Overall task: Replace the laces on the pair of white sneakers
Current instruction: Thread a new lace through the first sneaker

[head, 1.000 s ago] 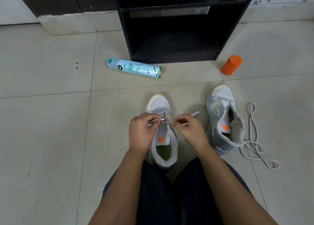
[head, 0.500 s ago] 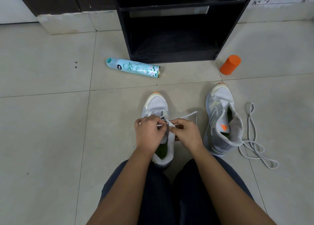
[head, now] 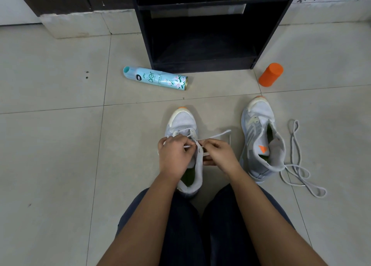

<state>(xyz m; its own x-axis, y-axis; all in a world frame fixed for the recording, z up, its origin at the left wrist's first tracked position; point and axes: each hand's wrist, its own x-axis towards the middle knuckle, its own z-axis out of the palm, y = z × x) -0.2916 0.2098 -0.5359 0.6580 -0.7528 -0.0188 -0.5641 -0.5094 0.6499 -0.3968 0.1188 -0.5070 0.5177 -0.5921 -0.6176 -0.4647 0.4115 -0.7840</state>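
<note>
Lace (head: 218,134) runs from left hand (head: 174,155) to right hand (head: 219,156).

Left hand (head: 176,155) and right hand (head: 219,155) hide part of the lace (head: 217,134) and near sneaker (head: 183,121). At twelve o'clock, the black shelf (head: 200,44) is cut off.

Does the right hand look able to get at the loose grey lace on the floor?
Probably not at once: the right hand pinches the white lace it is threading, and the unlaced white sneaker stands between it and the loose grey lace.
</note>
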